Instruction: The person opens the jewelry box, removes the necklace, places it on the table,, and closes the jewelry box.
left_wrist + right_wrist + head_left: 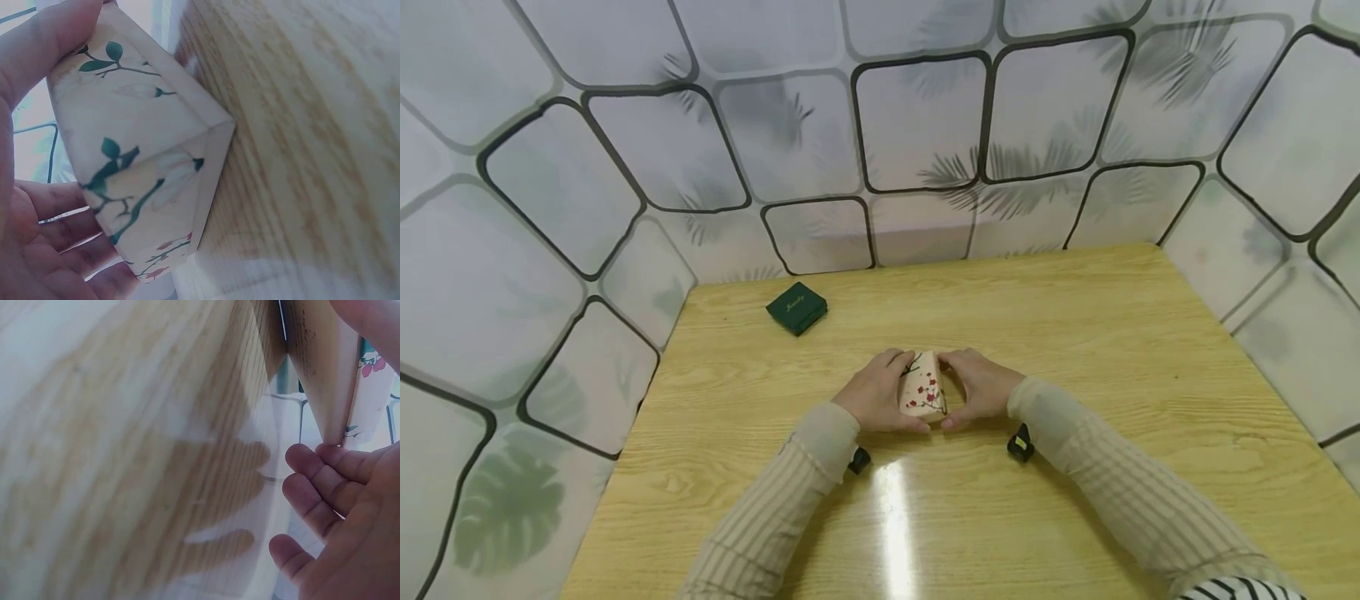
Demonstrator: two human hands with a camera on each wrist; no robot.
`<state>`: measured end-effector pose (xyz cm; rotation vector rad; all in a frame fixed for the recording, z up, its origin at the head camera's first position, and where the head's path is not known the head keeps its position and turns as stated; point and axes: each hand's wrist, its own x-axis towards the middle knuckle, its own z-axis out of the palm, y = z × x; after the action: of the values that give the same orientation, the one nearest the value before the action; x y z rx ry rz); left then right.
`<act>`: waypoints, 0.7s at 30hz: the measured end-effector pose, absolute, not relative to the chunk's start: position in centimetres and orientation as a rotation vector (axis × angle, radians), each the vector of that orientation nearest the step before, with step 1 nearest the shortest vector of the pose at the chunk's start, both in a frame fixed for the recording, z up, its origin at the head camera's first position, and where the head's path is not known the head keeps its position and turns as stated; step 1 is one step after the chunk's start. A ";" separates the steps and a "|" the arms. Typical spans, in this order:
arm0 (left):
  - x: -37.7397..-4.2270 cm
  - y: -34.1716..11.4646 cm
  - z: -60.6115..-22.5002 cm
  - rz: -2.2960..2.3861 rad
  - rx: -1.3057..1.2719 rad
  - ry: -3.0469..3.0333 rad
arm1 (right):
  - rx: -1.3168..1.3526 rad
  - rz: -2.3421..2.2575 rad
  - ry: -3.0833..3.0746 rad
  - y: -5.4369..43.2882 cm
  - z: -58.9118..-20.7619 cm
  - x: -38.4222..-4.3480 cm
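Observation:
A small cream box (922, 387) printed with red blossoms and dark branches is between both hands, near the middle of the table. My left hand (880, 396) grips it from the left, thumb at the near end and fingers toward the far end. From the right, my right hand (981, 385) holds its edge between thumb and fingertips, with a gap at the palm. Green leaves and white buds show on the box (147, 125) in the left wrist view. In the right wrist view, the box (322, 369) has a plain tan face with small print, too blurred to read.
A dark green box (797, 308) with gold lettering lies toward the back left of the wooden table (1075, 317). Patterned curtain-like walls (805, 133) stand behind and at both sides. Small black devices (1021, 442) sit at the wrists.

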<state>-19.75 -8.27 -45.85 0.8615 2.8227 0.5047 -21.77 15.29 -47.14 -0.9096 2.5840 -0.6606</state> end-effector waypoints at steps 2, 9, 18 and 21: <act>-19.8 -8.3 -45.9 0.501 0.866 2.824 | -0.911 -0.655 2.585 15.3 -47.3 -21.9; -19.8 -8.2 -45.8 0.517 0.867 2.822 | -0.901 -0.659 2.592 15.5 -47.6 -22.0; -19.8 -8.1 -45.8 0.548 0.867 2.818 | -0.914 -0.678 2.585 15.7 -47.8 -22.0; -19.8 -8.1 -45.8 0.555 0.868 2.816 | -0.927 -0.685 2.591 15.7 -48.0 -22.1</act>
<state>-19.77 -8.11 -45.83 0.8679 2.8157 0.5548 -22.05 15.68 -48.01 -0.9275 2.5911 -0.6847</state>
